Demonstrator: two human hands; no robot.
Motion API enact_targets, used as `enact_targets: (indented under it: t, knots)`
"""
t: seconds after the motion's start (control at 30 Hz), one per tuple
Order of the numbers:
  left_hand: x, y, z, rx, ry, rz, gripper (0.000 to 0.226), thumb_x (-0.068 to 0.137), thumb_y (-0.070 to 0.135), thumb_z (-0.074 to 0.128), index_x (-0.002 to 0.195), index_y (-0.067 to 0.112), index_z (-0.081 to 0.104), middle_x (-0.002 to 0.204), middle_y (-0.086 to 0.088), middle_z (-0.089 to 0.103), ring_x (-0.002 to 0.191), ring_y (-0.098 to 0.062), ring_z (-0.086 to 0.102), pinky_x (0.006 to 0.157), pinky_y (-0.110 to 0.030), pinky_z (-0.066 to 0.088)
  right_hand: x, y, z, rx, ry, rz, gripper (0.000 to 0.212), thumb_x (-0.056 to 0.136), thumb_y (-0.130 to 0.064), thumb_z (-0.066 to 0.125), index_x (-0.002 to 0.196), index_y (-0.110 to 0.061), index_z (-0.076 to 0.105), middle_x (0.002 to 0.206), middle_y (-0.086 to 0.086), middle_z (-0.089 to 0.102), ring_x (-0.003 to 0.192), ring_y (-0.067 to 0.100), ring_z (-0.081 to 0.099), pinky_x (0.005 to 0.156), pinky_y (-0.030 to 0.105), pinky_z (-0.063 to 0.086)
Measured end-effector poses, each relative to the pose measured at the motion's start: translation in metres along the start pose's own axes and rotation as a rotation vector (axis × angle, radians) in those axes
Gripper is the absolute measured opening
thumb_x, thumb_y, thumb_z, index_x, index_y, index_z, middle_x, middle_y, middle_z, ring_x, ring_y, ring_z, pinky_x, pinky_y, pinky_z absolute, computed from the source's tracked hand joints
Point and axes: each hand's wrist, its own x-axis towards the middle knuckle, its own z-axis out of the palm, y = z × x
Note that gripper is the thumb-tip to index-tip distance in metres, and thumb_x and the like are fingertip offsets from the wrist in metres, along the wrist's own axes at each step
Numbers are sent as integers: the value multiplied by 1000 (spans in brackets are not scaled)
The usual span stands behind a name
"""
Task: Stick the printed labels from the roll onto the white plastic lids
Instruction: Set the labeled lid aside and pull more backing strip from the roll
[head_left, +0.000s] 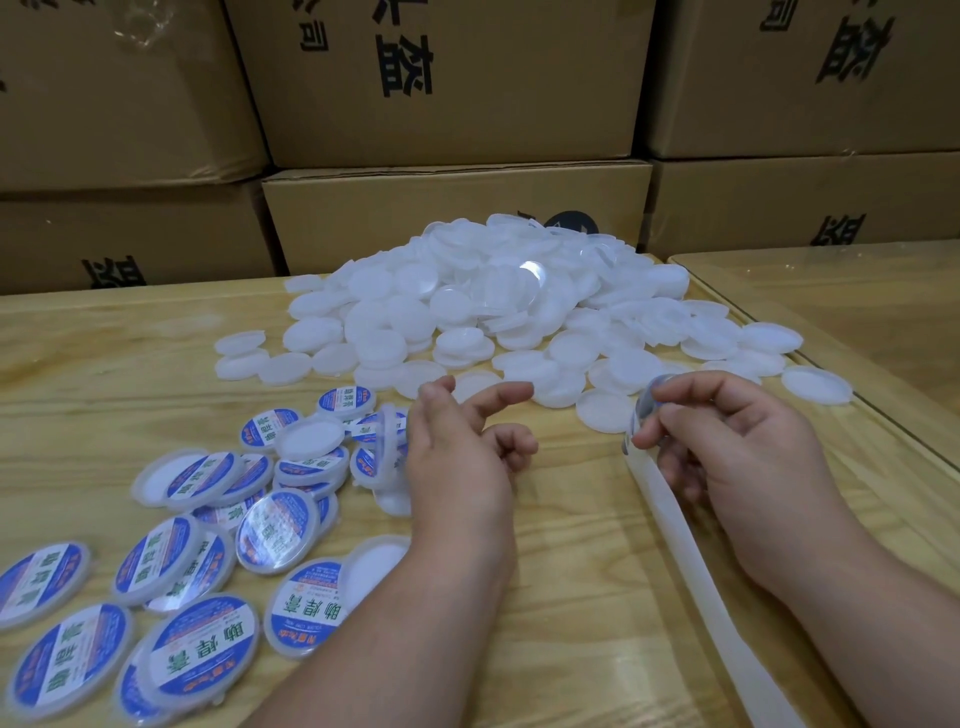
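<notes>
Wooden table (571, 597), cardboard boxes (441, 88) stacked behind. Big heap of bare lids (498, 306) at centre back, spilling forward to just beyond both hands. Labelled lids (197, 561), blue-and-white print up, scattered at front left, overlapping one another. Left hand (457, 457) above the table at centre, just right of the labelled lids; fingers loosely bent, index stretched toward the heap, nothing clearly gripped. One lid (384, 447) on edge right beside the left palm, blurred; touching or not, cannot tell. Right hand (737, 457) to the right, well apart from the left, thumb and fingertips pinching a small round label (649, 408) at the top end of the strip (691, 561). Label blurred, print unreadable. Strip pale, translucent, running from the right fingers down toward the near edge, lying along the table by the right forearm. Roll itself out of view. Nearest bare lids just ahead of the right hand's knuckles, one lying apart at far right by the seam with a second table (857, 296).
</notes>
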Motion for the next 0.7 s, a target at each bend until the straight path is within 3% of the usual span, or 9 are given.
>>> enact_targets:
  t: [0.13,0.23,0.3,0.37,0.47,0.53,0.6,0.7]
  knots:
    - [1,2,-1,-127,51,-47,20,108,42,30,113,31,46,82,-4,77,46,-16,52,51,-27,43,0,0,-1,-17,-10,-20,29,89,-5,62,78,-30,73,75,9,73,47,16,53,41,20,40]
    - [2,-1,0,-41,20,-13,12,107,34,38,109,30,48,77,-1,74,49,-15,53,50,-26,42,-1,0,-2,-42,-13,-31,37,93,1,59,78,-30,73,73,9,73,47,14,53,43,18,41]
    - [0,-6,2,124,-33,34,11,103,21,45,107,29,50,77,2,73,55,-13,56,51,-23,44,0,2,-3,-79,-3,-42,36,94,1,59,78,-29,72,69,6,71,46,11,54,44,16,42]
    - [-5,-13,3,339,-128,103,24,98,9,48,105,31,54,81,8,73,63,-6,59,55,-17,46,1,6,-3,-114,19,-45,33,92,-1,61,80,-29,73,61,2,67,46,9,54,45,16,44]
    - [-14,-20,2,706,-299,243,30,95,6,48,97,33,61,91,15,70,71,0,58,66,-13,45,4,12,-4,-181,49,-62,30,91,-4,62,81,-30,73,55,-7,59,49,10,50,50,23,45]
    - [-18,-21,1,1045,-385,387,31,93,10,48,103,36,63,102,17,66,89,-3,57,83,-22,46,5,13,-3,-180,44,-66,18,87,-13,65,82,-29,73,56,-6,53,52,13,45,55,30,42]
    - [-19,-22,-2,1323,-421,501,38,92,15,49,121,37,60,124,17,58,120,-8,49,107,-29,38,5,12,-3,-163,14,-45,10,80,-27,64,86,-28,73,59,8,47,55,19,40,57,34,38]
    - [-18,-23,-4,1491,-400,424,55,93,31,50,146,37,40,158,9,33,151,-17,19,124,-41,16,4,11,-2,-225,-83,-28,6,89,-31,69,93,-34,71,61,21,45,54,18,40,53,28,39]
